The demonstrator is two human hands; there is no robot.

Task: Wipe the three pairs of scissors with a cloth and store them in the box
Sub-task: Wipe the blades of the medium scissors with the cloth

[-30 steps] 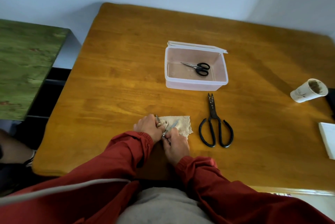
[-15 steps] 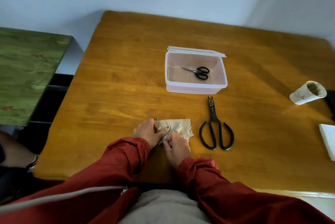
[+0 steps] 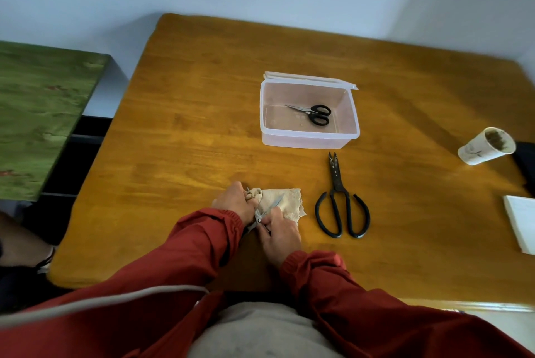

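Two red sleeves reach from the bottom of the view onto the near edge of the wooden table (image 3: pixel 188 140). The right hand (image 3: pixel 279 231) has its fingers curled in a pinch on the small metal scissors (image 3: pixel 265 211) near their pivot. The blades are spread, and one bright blade lies across the cloth (image 3: pixel 285 202). The left hand (image 3: pixel 237 202), touching the right, has its fingers closed round a bunched corner of that beige cloth. The other blade seems wrapped in it, with only a tip showing. The rest of the cloth lies flat on the table.

Just to the right, apart from the cloth, the large black-handled scissors (image 3: pixel 338 204) lie closed, tips pointing away from the person.

Beyond them sits the clear plastic box (image 3: pixel 307 141), with its lid folded back behind the far rim. Inside, on its floor, lie the small black-handled scissors (image 3: pixel 311 113), blades pointing left.

Towards the right edge there is a white paper cup (image 3: pixel 486 146), dark inside, and nearer along that edge a white pad (image 3: pixel 521 221). A green surface (image 3: pixel 37 114) stands left of the table.
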